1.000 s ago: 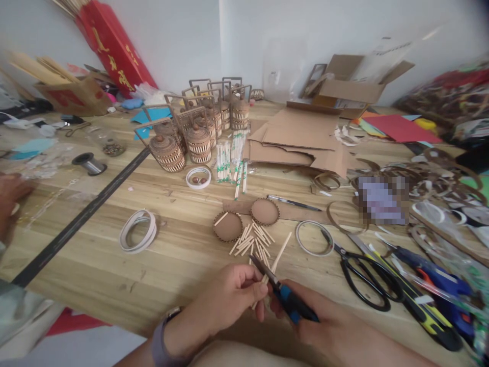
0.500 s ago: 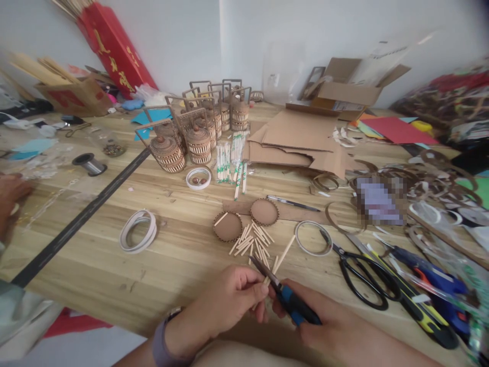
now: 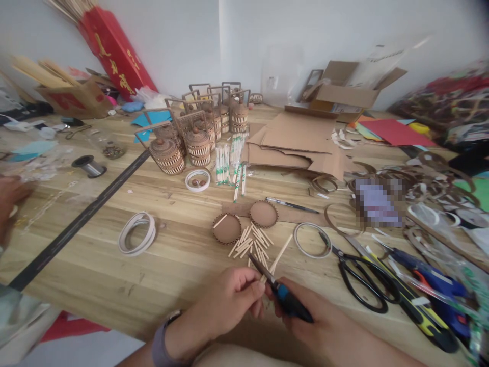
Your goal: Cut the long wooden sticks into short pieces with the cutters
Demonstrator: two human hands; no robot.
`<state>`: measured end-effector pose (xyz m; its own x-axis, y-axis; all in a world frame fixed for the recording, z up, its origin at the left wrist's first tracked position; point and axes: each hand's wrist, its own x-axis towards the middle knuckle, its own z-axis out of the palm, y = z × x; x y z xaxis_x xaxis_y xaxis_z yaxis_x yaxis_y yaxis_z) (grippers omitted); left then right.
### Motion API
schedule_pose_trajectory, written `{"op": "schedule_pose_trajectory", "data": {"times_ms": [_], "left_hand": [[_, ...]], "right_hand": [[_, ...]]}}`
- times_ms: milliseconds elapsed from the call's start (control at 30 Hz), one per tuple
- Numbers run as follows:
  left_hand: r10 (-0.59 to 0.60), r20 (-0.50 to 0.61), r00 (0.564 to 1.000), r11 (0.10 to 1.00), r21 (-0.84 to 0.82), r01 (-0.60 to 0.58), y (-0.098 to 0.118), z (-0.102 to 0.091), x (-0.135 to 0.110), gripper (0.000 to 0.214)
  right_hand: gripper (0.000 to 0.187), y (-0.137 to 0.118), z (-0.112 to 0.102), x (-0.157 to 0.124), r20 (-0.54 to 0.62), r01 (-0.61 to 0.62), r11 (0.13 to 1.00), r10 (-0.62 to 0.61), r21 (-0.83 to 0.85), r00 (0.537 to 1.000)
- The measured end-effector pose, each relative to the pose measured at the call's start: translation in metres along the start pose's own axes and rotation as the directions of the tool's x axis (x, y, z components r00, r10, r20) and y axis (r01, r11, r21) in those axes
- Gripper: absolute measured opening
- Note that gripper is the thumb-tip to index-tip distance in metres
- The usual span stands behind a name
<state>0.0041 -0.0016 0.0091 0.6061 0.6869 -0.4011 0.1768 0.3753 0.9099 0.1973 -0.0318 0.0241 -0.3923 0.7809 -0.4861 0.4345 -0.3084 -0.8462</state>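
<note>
My left hand (image 3: 233, 291) pinches the lower end of a thin wooden stick (image 3: 283, 253), which slants up to the right. In my right hand (image 3: 324, 316) is a pair of pliers (image 3: 289, 299) with black and blue handles, fingers wrapped round them. The pliers' dark jaws lie across the stick close to my left fingertips. Just beyond the jaws is a loose pile of short cut sticks (image 3: 244, 243). Two shallow round cardboard trays (image 3: 228, 228) with ridged rims stand behind the pile; the left one has a short stick in it.
Rolls of tape (image 3: 136, 233) lie left and right of the trays. Black scissors (image 3: 367, 285), a yellow-black cutter (image 3: 420, 313) and a blue glue gun (image 3: 439, 280) lie at the right. Small woven baskets (image 3: 197, 145) and cardboard sheets (image 3: 294, 135) stand behind. Another person's hand (image 3: 11, 196) is at far left.
The pliers' handles have come closer together in my right hand. Both hands have shifted very slightly left in the view, still at the same stick.
</note>
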Motion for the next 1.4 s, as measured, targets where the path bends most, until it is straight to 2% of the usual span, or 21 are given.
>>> {"op": "schedule_pose_trajectory", "data": {"times_ms": [167, 333, 533, 667, 800, 900, 967, 1033, 1067, 1100, 1133, 1200, 1267, 1400], "left_hand": [[-0.011, -0.009, 1.000, 1.000, 0.016, 0.011, 0.002, 0.001, -0.001, 0.049], [-0.015, -0.007, 1.000, 0.999, 0.040, 0.015, -0.002, -0.001, 0.000, 0.046], [-0.010, -0.017, 1.000, 0.998, 0.063, 0.011, -0.004, -0.002, 0.000, 0.043], [0.006, -0.044, 0.999, 0.996, 0.094, -0.002, -0.001, -0.003, -0.003, 0.038], [0.094, -0.138, 0.986, 0.991, 0.107, -0.079, 0.008, -0.014, -0.011, 0.034], [0.129, -0.264, 0.956, 0.974, 0.214, -0.072, 0.012, -0.022, -0.013, 0.034], [0.141, -0.298, 0.944, 0.913, 0.407, -0.008, 0.010, -0.023, -0.011, 0.032], [0.181, -0.295, 0.938, 0.797, 0.603, 0.035, 0.005, -0.018, -0.007, 0.028], [0.210, -0.283, 0.936, 0.735, 0.677, 0.040, 0.003, -0.014, -0.004, 0.027], [0.236, -0.266, 0.935, 0.682, 0.731, 0.036, 0.000, -0.010, -0.003, 0.026], [0.252, -0.247, 0.936, 0.640, 0.768, 0.031, -0.002, -0.007, -0.001, 0.026], [0.258, -0.208, 0.944, 0.578, 0.816, 0.022, -0.004, -0.001, 0.001, 0.026], [0.245, -0.189, 0.951, 0.523, 0.851, 0.034, -0.003, 0.003, 0.002, 0.030], [0.185, -0.195, 0.963, 0.410, 0.906, 0.105, 0.003, 0.006, 0.006, 0.038]], "right_hand": [[0.029, 0.001, -0.006, 0.001, 0.087, 0.039, 0.996, -0.046, 0.080, 0.995], [0.028, 0.000, -0.004, 0.002, 0.068, 0.023, 0.998, -0.026, 0.055, 0.997], [0.020, 0.003, 0.005, 0.005, -0.037, 0.076, 0.997, -0.077, -0.021, 0.996], [0.024, 0.005, 0.002, 0.003, 0.005, 0.078, 0.997, -0.078, 0.013, 0.997], [0.039, 0.009, -0.008, -0.007, 0.039, 0.064, 0.996, -0.066, 0.054, 0.997], [0.030, 0.009, -0.010, -0.013, -0.065, 0.104, 0.989, -0.111, -0.109, 0.992], [0.019, 0.008, -0.009, -0.013, -0.214, 0.171, 0.932, -0.247, -0.319, 0.945], [0.019, 0.007, -0.008, -0.007, -0.322, 0.247, 0.809, -0.464, -0.534, 0.825], [0.022, 0.007, -0.007, -0.003, -0.335, 0.273, 0.741, -0.557, -0.613, 0.760], [0.025, 0.006, -0.006, 0.002, -0.327, 0.289, 0.687, -0.619, -0.667, 0.714], [0.026, 0.006, -0.005, 0.007, -0.316, 0.292, 0.654, -0.647, -0.697, 0.694], [0.026, 0.008, -0.001, 0.018, -0.309, 0.266, 0.648, -0.633, -0.714, 0.710], [0.021, 0.010, 0.003, 0.028, -0.335, 0.188, 0.650, -0.591, -0.736, 0.734], [0.014, 0.016, 0.011, 0.039, -0.413, 0.003, 0.586, -0.575, -0.810, 0.706]]}}
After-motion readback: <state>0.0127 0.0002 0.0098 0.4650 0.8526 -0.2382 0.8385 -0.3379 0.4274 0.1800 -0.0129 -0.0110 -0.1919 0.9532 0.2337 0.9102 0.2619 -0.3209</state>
